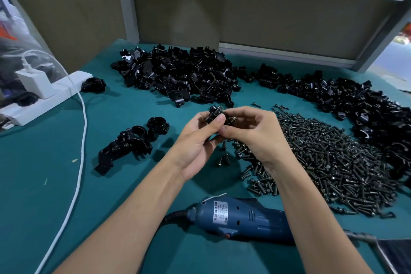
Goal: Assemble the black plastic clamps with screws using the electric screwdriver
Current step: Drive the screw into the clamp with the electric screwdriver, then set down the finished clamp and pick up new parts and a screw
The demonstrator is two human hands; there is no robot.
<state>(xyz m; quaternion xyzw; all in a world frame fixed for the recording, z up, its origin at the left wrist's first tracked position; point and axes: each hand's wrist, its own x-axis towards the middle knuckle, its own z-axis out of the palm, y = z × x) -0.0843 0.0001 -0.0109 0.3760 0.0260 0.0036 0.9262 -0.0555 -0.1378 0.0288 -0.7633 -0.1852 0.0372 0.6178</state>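
Black clamp (214, 114) held over the teal table (44, 207) centre, pinched by curled fingers of left hand (198, 140) and right hand (255, 135). Screw heap (322, 162) just right, loose clamp parts (178, 78) far, joined clamps (131, 142) left. Electric screwdriver (240, 220) lies near, right forearm crossing over it.

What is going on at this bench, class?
A person grips a black clamp with the left hand and right hand; screws stick out of it. The electric screwdriver lies untouched on the green mat beneath the right forearm. Heaps of clamp parts and loose screws sit beyond, joined clamps to the left.
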